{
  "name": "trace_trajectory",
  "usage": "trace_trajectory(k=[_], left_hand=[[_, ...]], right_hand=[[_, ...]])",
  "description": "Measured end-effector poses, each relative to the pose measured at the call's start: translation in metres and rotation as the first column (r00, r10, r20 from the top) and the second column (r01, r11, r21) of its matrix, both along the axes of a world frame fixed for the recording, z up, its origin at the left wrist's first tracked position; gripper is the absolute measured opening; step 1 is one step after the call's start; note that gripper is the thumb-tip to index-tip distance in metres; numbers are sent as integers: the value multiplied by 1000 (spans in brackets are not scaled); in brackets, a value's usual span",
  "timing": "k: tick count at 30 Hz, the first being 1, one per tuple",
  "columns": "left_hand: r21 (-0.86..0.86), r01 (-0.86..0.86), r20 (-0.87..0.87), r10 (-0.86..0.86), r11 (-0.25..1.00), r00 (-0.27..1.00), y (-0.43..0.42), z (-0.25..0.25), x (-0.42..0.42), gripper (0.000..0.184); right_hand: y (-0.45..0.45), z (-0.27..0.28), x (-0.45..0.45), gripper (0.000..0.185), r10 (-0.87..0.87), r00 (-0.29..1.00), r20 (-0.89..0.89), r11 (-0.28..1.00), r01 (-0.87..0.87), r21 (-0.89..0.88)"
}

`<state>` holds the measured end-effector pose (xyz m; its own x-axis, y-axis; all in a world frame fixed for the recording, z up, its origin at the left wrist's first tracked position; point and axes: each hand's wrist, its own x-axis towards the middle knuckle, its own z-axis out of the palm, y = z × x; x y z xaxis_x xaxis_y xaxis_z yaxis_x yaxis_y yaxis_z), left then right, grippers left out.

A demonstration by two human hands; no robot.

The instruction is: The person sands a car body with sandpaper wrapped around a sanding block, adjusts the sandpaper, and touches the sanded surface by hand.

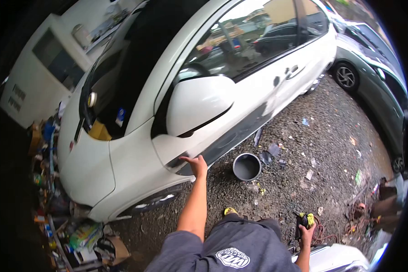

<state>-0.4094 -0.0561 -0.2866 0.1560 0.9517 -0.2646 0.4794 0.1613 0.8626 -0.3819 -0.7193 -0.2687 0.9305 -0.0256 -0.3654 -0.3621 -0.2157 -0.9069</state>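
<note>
My left hand (198,165) reaches out to the white car (136,149), at the lower panel behind the front wheel. Its thumb points out to the left and the fingers look flat against a dark grey patch (180,161) there; contact is hard to judge. More dark grey (233,136) runs along the lower doors. Low at the right, my right hand (307,233) is closed around a yellow-green and black object (307,220), whose kind I cannot make out. A black bucket (247,167) stands on the gravel between my hands, nearer the car.
Scraps and litter (272,152) lie on the gravel (294,177). A grey car (371,86) is parked at the right. Clutter (84,240) is heaped by the white car's front. Behind my right hand lies a reddish hose or cord (322,229); a white panel (333,258) is close below.
</note>
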Motion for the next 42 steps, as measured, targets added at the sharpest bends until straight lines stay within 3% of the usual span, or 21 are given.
trace_trajectory(k=[2,4,6,8,9,12,13,15,17,20,25,29,30,32,34,36,37,38,39,40,42], left_hand=[[-52,317,19,-316,947,948,-34,5,5,101],[16,635,213,-623,772,752,-88,35,5,56],[42,852,415,-785,522,460,-151,127,-7,30],[76,943,609,-764,325,215,-205,232,-25,24],[162,973,523,-850,167,58,-220,287,-39,29],[731,673,275,-854,-113,-442,-255,408,-65,53],[778,621,321,-790,-94,-522,-266,421,-72,52],[837,466,229,-589,-286,-775,-266,454,-65,62],[847,381,169,-492,-371,-854,-273,471,-69,78],[842,515,305,-644,-161,-701,-295,477,-122,76],[798,536,239,-672,-275,-701,-271,477,-169,78],[843,505,209,-751,-186,-627,-260,413,-186,37],[836,530,176,-847,-140,-501,-265,391,-189,40],[601,738,55,-905,-307,-422,-259,330,-182,57],[458,823,-110,-940,-336,-322,-248,263,-187,75],[389,854,-227,-935,-344,-273,-222,204,-203,93],[166,971,205,-957,-174,-207,-208,197,-211,97],[-150,981,561,-828,-120,-16,-193,187,-217,102],[-230,965,654,-755,-125,58,-170,169,-222,99],[-139,987,747,-663,-78,53,-169,184,-226,92],[-169,971,865,-497,-170,64,-161,163,-219,86]], right_hand=[[15,1,-18,83,-55,998,29,998,54,28],[30,10,-37,83,-64,996,61,997,62,37],[45,24,-59,82,-99,992,75,994,95,46],[44,12,-86,83,-104,989,105,994,106,-11],[40,5,-101,83,-76,984,162,986,99,-135],[58,40,-150,91,-189,982,-1,982,189,-17],[57,41,-167,88,-198,980,-10,980,198,29],[50,27,-208,87,-229,973,-11,972,229,56],[43,20,-244,87,-264,964,0,962,263,73],[41,28,-292,87,-299,954,-2,954,299,32],[48,35,-326,91,-310,950,-27,950,311,30],[81,60,-304,88,-128,991,31,991,127,35],[96,73,-294,87,-26,998,54,1000,25,14],[127,99,-276,86,169,981,100,985,-166,-41],[168,115,-264,79,334,917,218,928,-361,94],[207,140,-251,78,525,815,247,842,-539,-11],[220,214,-237,79,669,741,63,742,-659,-121],[236,190,-231,81,673,670,312,732,-664,-154],[254,195,-221,84,747,573,338,652,-729,-206],[265,202,-210,88,805,478,351,575,-776,-260],[260,208,-213,74,798,506,328,591,-765,-256]])
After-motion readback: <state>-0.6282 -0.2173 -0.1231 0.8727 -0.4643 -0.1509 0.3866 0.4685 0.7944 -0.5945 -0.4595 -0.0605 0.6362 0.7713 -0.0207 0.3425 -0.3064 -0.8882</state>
